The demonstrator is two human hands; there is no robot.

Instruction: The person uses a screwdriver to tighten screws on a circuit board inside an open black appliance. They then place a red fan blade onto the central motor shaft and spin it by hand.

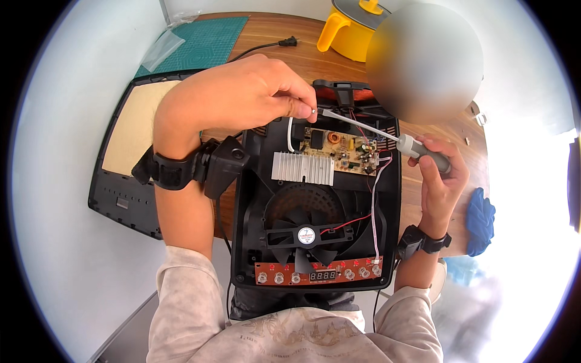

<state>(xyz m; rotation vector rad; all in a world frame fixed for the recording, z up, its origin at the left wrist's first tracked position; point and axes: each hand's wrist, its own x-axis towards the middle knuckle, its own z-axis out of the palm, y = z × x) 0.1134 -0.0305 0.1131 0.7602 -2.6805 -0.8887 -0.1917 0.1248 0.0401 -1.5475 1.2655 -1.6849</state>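
Observation:
My left hand (248,94) pinches a small silvery screw (314,111) at the screwdriver's tip, above the back of an opened black appliance housing (241,242). My right hand (442,181) grips the grey-handled screwdriver (414,148), its shaft angled up toward my left fingers. Inside the housing are a circuit board (358,156) with wires, a silver finned heatsink (302,168), a black fan (299,251) with a red wire, and a red control board (331,273) along the front. A black camera device (225,163) is strapped to my left wrist.
The detached panel (130,136) lies at left on the wooden table (260,33). Behind are a green cutting mat (206,45), a plug (287,42) and a yellow pot (342,39). A blue cloth (479,224) hangs at the right edge. A blurred round patch hides the upper right.

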